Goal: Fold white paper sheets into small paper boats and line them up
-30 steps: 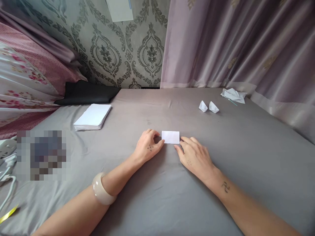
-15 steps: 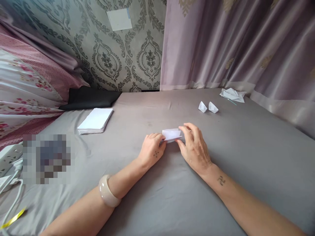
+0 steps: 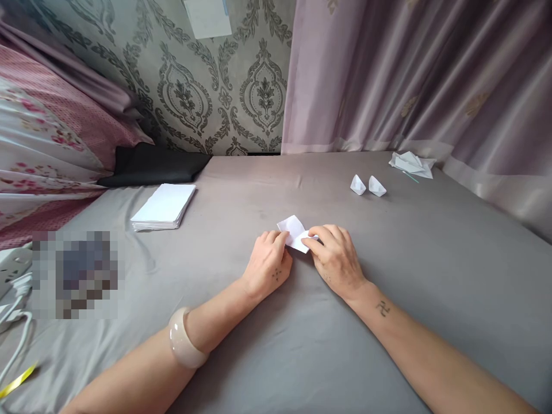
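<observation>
A small folded sheet of white paper (image 3: 294,229) is between my hands, its upper flap spread and tilted up toward the back. My left hand (image 3: 268,261) is closed on the paper's left edge, fingers curled over it. With thumb and fingers, my right hand (image 3: 337,256) pinches the right end, where a corner is turned over. The fingers hide part of both ends. Farther back on the right, two folded paper boats (image 3: 357,185) stand side by side.
A stack of white paper (image 3: 164,206) lies at the left on the grey sheet (image 3: 267,356). Behind it is a black cloth (image 3: 159,164). More folded white paper (image 3: 413,165) lies at the far right corner. A power strip (image 3: 12,264) with cables and a yellow strip (image 3: 18,380) are at the left edge.
The paper was a flat rectangle; its layers have been parted, and it is now turned at an angle with a flap raised. Both hands have closed on it.
</observation>
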A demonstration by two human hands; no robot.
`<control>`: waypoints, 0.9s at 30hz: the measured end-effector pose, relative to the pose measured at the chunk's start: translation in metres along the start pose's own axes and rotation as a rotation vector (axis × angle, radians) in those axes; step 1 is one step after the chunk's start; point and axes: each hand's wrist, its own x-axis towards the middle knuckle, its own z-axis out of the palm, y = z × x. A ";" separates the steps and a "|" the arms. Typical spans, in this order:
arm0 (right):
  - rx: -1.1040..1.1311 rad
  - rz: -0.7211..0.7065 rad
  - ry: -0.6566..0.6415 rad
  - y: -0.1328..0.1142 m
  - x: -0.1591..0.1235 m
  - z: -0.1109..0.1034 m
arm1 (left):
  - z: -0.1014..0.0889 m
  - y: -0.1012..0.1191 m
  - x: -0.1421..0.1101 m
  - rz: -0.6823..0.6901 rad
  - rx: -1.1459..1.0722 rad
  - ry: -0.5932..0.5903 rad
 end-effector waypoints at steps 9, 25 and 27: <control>0.098 0.003 -0.213 -0.001 -0.010 0.001 | -0.015 0.007 0.000 -0.056 0.220 -0.131; 0.275 0.247 -0.342 0.001 -0.007 -0.006 | -0.010 0.005 -0.001 -0.198 -0.175 -0.095; 0.290 0.290 -0.325 0.001 -0.005 -0.004 | -0.009 0.004 0.000 -0.254 -0.201 -0.086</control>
